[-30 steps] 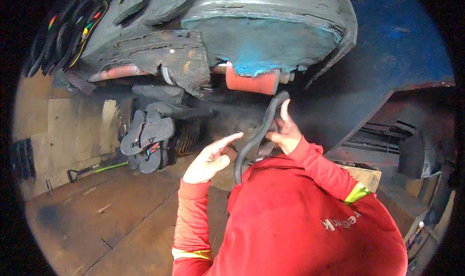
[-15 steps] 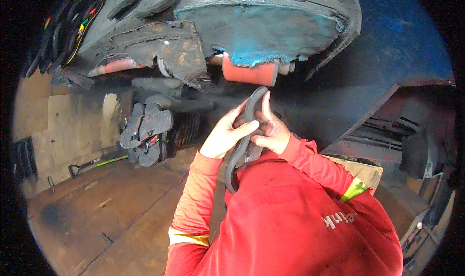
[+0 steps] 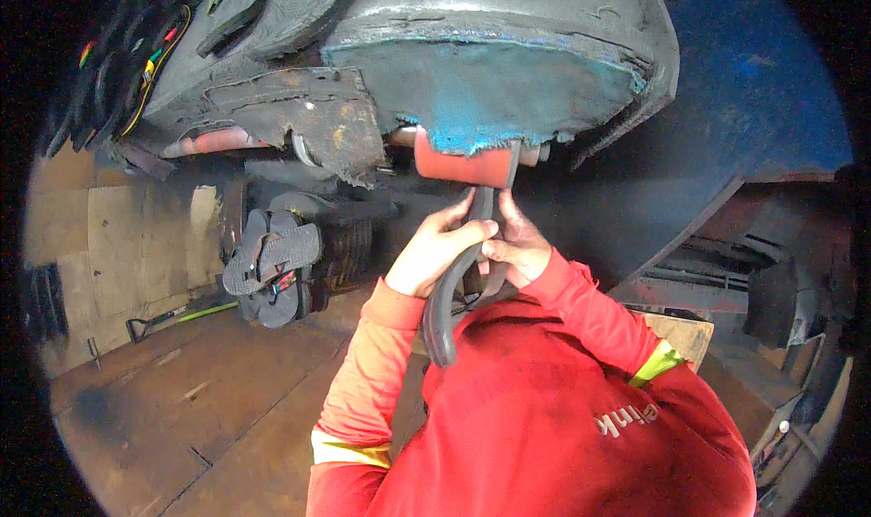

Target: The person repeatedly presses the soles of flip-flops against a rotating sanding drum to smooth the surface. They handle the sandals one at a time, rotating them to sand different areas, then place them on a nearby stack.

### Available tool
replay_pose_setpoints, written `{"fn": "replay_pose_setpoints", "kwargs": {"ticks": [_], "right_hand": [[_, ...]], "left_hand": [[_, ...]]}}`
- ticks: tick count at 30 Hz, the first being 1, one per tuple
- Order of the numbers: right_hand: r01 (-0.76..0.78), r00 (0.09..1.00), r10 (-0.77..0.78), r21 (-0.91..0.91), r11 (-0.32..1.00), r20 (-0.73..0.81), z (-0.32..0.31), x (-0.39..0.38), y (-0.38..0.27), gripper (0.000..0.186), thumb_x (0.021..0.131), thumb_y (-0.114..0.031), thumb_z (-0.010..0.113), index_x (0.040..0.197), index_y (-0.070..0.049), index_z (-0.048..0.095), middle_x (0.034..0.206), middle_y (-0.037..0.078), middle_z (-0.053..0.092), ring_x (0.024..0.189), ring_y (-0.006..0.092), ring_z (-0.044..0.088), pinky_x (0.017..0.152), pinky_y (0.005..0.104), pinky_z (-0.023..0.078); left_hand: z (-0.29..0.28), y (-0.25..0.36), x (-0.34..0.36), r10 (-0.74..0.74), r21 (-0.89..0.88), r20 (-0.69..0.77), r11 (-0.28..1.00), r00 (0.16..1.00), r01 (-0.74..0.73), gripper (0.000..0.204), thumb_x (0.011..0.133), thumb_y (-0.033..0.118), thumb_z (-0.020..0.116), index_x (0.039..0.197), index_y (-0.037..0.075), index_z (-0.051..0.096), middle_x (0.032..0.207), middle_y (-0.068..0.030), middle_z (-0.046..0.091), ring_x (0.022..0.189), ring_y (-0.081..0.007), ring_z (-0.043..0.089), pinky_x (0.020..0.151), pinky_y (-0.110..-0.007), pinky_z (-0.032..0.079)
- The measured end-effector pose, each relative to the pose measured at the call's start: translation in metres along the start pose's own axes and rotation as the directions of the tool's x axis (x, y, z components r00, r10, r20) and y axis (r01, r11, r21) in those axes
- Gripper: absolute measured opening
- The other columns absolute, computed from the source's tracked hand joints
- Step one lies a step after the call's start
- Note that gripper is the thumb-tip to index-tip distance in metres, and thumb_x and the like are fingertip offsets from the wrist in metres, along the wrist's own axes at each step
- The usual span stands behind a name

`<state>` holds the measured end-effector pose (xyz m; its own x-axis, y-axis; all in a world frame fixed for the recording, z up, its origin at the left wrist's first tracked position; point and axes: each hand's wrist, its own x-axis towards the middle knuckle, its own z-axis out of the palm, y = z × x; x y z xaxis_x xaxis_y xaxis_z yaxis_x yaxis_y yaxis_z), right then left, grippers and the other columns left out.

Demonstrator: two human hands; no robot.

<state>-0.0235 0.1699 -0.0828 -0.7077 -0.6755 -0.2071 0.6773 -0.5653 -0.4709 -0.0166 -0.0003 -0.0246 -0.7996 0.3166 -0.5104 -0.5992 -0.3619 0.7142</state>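
Rubber strip (image 3: 451, 290), dark and curved, runs near vertical: its upper end points up at the red roller (image 3: 463, 165) under the grey-blue machine body (image 3: 490, 63), its lower end hangs free. Left hand (image 3: 435, 254) grips its middle; right hand (image 3: 515, 245) pinches it just beside. Sandals (image 3: 272, 268) lie well apart.

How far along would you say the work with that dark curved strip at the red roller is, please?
Done: the dark curved strip is raised, its upper end at the red roller under the blue-edged machine part. In hand: the left hand grips its middle and the right hand pinches it beside that. Left: the lower end hangs loose; whether the roller has caught it cannot be seen.
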Motion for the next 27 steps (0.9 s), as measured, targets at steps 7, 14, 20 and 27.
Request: {"fn": "replay_pose_setpoints", "kwargs": {"ticks": [7,14,20,27], "right_hand": [[0.027,0.998,-0.039,-0.214,0.976,-0.053,0.0,-0.005,-0.004,0.102,0.085,-0.009,0.08,0.159,-0.024,0.012,0.119,0.005,0.055,0.091,0.0153,0.061,0.073,0.0279,0.056],[-0.007,0.999,0.021,-0.381,0.924,0.033,0.022,-0.017,0.032,0.146,0.074,0.008,0.082,0.15,-0.037,-0.035,0.157,0.015,0.03,0.133,0.0262,0.047,0.105,0.0408,0.048],[-0.071,0.997,0.075,-0.484,0.872,-0.013,0.019,-0.015,0.024,0.139,0.077,0.008,0.078,0.153,-0.029,-0.032,0.155,0.009,0.031,0.129,0.0229,0.049,0.102,0.036,0.049],[-0.091,0.995,0.071,-0.323,0.942,-0.073,0.001,0.002,0.007,0.11,0.08,0.004,0.074,0.162,-0.025,0.007,0.142,0.006,0.046,0.124,0.0193,0.053,0.098,0.034,0.052]], "left_hand": [[-0.007,-0.015,-0.005,0.075,-0.072,0.073,0.995,0.995,-0.07,0.055,0.094,0.009,0.066,0.144,0.002,0.043,0.109,-0.0053,0.064,0.084,-0.0117,0.063,0.075,-0.026,0.054],[-0.021,-0.04,-0.042,0.274,-0.039,0.072,0.961,0.959,-0.272,0.084,0.089,0.001,0.07,0.16,0.008,0.026,0.14,-0.008,0.053,0.12,-0.0134,0.053,0.105,-0.031,0.042],[-0.007,-0.039,-0.015,0.324,0.203,-0.141,0.934,0.936,-0.293,0.074,0.087,0.006,0.067,0.153,-0.001,0.035,0.139,-0.0122,0.056,0.121,-0.0175,0.055,0.104,-0.031,0.044],[0.006,-0.028,0.013,0.354,0.45,-0.199,0.861,0.914,-0.235,0.045,0.08,0.013,0.063,0.122,-0.001,0.062,0.097,-0.0114,0.067,0.087,-0.0182,0.064,0.08,-0.034,0.052]]}}
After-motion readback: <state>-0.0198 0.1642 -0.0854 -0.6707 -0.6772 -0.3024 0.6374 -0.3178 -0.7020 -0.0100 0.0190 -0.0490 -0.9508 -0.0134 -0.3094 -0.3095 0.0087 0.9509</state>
